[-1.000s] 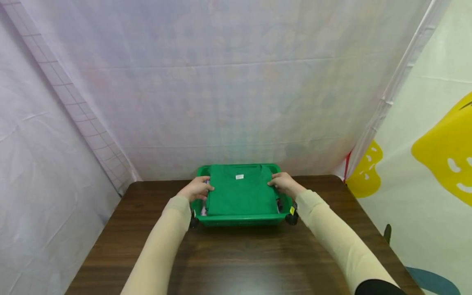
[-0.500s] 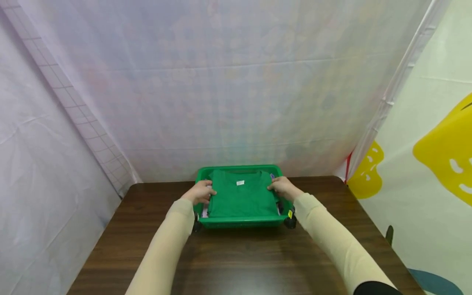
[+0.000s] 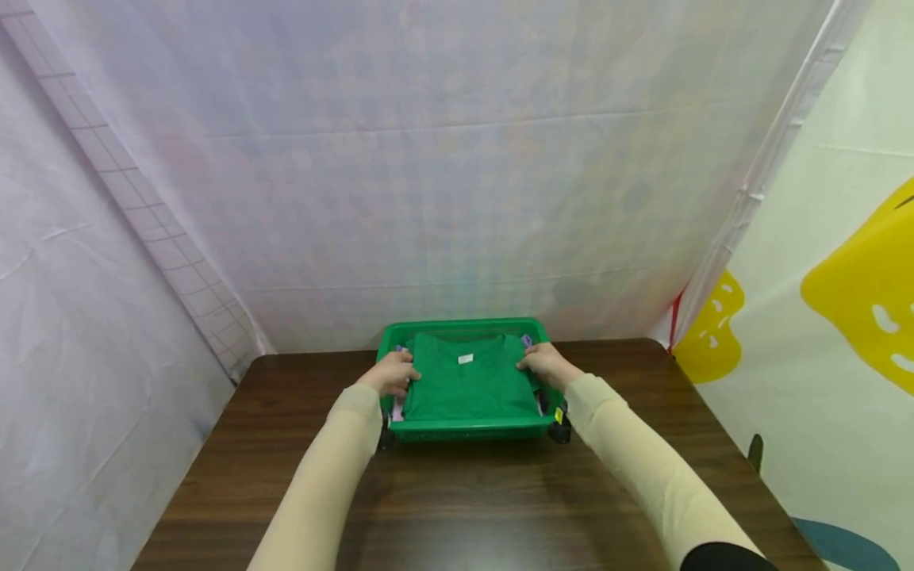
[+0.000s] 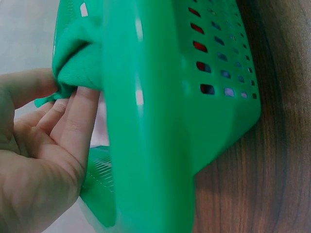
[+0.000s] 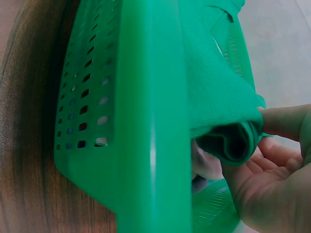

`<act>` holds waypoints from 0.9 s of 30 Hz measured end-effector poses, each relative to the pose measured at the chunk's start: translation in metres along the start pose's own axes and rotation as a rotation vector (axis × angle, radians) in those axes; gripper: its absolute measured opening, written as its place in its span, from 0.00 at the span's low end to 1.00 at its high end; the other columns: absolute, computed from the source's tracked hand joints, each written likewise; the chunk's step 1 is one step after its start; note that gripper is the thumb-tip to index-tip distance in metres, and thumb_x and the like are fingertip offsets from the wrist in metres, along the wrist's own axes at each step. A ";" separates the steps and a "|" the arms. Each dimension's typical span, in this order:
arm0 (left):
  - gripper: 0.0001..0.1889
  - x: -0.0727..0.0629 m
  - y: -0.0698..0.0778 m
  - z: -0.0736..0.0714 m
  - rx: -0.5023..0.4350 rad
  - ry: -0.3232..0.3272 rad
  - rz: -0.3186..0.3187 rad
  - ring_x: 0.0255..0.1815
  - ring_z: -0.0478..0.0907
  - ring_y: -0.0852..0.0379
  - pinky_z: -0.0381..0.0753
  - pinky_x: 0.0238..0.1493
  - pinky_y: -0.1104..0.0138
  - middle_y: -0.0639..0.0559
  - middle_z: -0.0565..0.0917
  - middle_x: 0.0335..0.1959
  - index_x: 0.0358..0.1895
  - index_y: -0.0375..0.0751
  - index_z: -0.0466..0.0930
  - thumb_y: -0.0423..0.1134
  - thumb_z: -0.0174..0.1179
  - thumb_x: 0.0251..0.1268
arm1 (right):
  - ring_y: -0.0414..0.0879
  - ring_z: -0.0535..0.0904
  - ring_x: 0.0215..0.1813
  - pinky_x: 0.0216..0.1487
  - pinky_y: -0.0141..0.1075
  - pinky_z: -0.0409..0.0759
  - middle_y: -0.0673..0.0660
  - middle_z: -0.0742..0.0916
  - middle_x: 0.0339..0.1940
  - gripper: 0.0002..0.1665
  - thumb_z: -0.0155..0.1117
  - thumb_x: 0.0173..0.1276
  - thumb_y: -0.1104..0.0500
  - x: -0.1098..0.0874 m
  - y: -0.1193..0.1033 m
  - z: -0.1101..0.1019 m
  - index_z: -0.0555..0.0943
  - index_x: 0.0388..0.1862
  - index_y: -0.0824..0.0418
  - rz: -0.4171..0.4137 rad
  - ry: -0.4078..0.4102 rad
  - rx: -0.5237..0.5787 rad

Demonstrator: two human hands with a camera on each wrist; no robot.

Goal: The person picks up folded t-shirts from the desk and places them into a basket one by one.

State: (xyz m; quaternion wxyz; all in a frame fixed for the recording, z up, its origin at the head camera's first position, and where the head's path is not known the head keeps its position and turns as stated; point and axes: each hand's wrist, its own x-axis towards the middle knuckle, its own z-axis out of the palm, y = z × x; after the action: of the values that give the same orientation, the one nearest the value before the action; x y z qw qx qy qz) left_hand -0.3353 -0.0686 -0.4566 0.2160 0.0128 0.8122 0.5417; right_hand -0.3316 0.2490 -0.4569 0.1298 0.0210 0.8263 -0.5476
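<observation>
A folded green T-shirt (image 3: 471,388) with a small white label at its neckline lies inside a green plastic basket (image 3: 467,427). My left hand (image 3: 391,373) pinches the shirt's left edge, thumb on top and fingers beneath. On the opposite side, my right hand (image 3: 548,365) grips the right edge the same way. In the left wrist view, the green cloth (image 4: 80,68) bunches between thumb and fingers just inside the basket's rim. The right wrist view shows the shirt's rolled side fold (image 5: 233,141) at the fingertips. Pinkish and purple cloth (image 3: 397,408) peeks out under the shirt.
The basket, with perforated walls (image 4: 209,53), stands at the back of a dark wooden table (image 3: 471,500). Behind it hangs a pale curtain (image 3: 457,198). At the right is a white sheet with yellow cartoon shapes (image 3: 871,293).
The shirt has come down and slightly toward me with both hands holding it, so more of the basket's back wall shows. Purple cloth now shows beside the right hand.
</observation>
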 end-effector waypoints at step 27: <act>0.32 -0.010 0.003 0.001 0.061 0.003 -0.018 0.41 0.76 0.46 0.81 0.42 0.57 0.27 0.67 0.63 0.73 0.28 0.53 0.25 0.50 0.66 | 0.46 0.71 0.36 0.48 0.41 0.77 0.71 0.74 0.61 0.24 0.52 0.71 0.69 -0.013 -0.007 -0.004 0.68 0.65 0.77 0.065 -0.050 -0.067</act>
State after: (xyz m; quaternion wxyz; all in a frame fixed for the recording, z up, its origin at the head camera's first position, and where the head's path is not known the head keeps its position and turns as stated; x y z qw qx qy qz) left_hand -0.3269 -0.0687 -0.4506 0.2191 0.0113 0.8287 0.5149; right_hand -0.3208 0.2517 -0.4462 0.1686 0.0299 0.8397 -0.5153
